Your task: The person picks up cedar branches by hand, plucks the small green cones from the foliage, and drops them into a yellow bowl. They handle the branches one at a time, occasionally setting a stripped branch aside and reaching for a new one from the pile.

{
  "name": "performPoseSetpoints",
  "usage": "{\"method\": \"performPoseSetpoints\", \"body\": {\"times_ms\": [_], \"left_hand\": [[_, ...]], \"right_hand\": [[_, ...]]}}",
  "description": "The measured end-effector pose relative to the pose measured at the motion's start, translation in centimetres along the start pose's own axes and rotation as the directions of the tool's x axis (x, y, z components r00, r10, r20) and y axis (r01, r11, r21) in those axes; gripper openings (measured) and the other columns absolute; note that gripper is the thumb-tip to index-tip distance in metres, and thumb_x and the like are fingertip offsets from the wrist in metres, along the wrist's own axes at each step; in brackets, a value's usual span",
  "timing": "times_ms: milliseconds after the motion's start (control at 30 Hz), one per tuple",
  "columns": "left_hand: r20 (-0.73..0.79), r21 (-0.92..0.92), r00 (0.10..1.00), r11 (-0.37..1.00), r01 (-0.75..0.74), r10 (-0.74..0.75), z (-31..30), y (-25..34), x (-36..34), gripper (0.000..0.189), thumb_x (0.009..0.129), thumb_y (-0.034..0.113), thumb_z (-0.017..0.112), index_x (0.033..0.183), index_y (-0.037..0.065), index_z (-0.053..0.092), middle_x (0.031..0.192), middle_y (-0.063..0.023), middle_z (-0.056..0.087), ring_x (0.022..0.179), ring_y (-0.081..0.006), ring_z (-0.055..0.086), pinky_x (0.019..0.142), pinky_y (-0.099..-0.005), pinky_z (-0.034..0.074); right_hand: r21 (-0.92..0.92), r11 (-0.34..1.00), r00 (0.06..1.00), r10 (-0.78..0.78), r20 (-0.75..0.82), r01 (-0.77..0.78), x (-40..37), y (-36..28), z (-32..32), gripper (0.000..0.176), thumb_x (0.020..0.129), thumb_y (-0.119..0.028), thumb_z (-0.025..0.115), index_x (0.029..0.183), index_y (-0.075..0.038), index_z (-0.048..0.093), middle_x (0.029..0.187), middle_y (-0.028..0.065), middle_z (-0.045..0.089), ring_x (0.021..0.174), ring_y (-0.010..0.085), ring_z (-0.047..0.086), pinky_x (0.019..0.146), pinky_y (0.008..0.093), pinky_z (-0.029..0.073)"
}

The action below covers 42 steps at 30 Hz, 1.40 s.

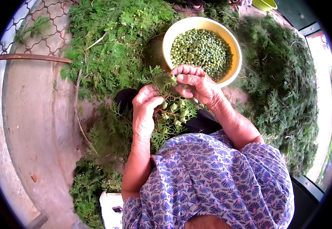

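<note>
Above my lap, near the pale yellow basin (196, 23), my left hand (145, 107) pinches a leafy sprig (163, 81) between thumb and fingers, with a green cluster (175, 107) of cones beside it. My right hand (198, 84) closes thumb and fingertips on a single cone (173, 79); whether it is attached, I cannot tell. Small green pieces (200, 47) fill the basin; branches (280, 84) lie around.

Bare floor (32, 133) at left; branches (284, 95) crowding right, basin rim (166, 44) ahead
</note>
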<state>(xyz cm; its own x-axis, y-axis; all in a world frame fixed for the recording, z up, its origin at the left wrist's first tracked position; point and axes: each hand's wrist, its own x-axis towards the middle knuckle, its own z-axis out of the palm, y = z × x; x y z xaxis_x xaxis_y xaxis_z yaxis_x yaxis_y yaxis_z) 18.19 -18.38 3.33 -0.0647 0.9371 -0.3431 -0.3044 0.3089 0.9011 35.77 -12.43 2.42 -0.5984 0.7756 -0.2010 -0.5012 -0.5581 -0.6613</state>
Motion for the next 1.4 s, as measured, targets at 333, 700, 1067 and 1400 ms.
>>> {"method": "performPoseSetpoints", "body": {"times_ms": [333,700,1067,1400], "left_hand": [[-0.017,-0.012,0.997,0.997,-0.075,0.075,0.1,-0.4,-0.1,0.015,0.082,0.007,0.063,0.096,0.001,0.062,0.094,-0.005,0.064,0.086,-0.0098,0.058,0.081,-0.0247,0.045],[-0.058,0.012,0.991,0.993,-0.119,0.119,0.1,-1.7,0.2,0.023,0.079,-0.003,0.063,0.1,-0.003,0.056,0.09,-0.0087,0.065,0.082,-0.011,0.06,0.077,-0.0231,0.048],[-0.104,0.205,0.972,0.961,-0.186,0.21,0.3,-2.8,0.3,0.022,0.075,-0.009,0.062,0.095,-0.005,0.056,0.086,-0.0079,0.062,0.077,-0.0107,0.057,0.073,-0.0232,0.047],[-0.102,0.134,0.98,0.978,-0.158,0.172,0.3,-2.7,0.1,0.021,0.075,-0.005,0.064,0.095,-0.004,0.058,0.083,-0.0041,0.061,0.074,-0.009,0.056,0.07,-0.0215,0.046]], "right_hand": [[-0.331,0.943,0.997,0.054,0.053,-0.034,0.5,1.7,0.1,0.029,0.084,-0.021,0.063,0.105,-0.001,0.057,0.067,-0.0024,0.051,0.055,0.0032,0.041,0.047,0.0169,0.031],[-0.472,0.881,0.999,0.003,-0.052,-0.027,0.4,2.3,0.6,0.018,0.087,-0.014,0.059,0.102,-0.005,0.056,0.061,-0.0058,0.046,0.054,0.003,0.042,0.048,0.0169,0.035],[-0.924,0.333,0.945,-0.318,0.077,0.188,0.9,3.0,0.6,0.024,0.081,-0.018,0.067,0.094,0.001,0.061,0.067,0.0054,0.059,0.052,0.0092,0.054,0.047,0.0233,0.043],[-0.074,0.997,0.991,-0.005,-0.133,-0.005,0.8,1.8,-1.0,0.014,0.082,-0.004,0.06,0.096,-0.004,0.061,0.064,0.0008,0.056,0.051,0.0055,0.049,0.041,0.0178,0.036]]}}
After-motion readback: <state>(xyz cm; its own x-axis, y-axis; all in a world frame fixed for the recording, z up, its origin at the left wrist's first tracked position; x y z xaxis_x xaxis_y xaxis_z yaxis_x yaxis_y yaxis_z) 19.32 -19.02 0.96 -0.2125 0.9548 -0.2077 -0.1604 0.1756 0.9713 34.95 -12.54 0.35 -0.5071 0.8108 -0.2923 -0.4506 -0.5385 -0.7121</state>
